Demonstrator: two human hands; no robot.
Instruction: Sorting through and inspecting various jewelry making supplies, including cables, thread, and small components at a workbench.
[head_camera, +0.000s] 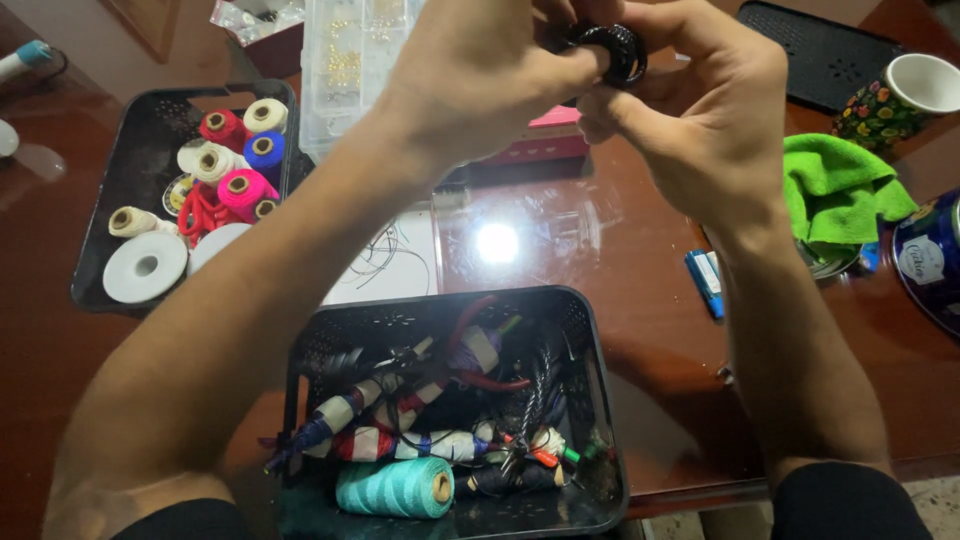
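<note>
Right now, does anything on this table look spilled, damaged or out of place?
Nothing stands out. Both hands hold a black ring above the table; thread spools sit in the left basket, wrapped cords in the near basket, and the mug stands upright.

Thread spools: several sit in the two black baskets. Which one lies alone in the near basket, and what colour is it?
The teal spool, lying on its side at the front of the near basket; all the others crowd the far basket.
</note>
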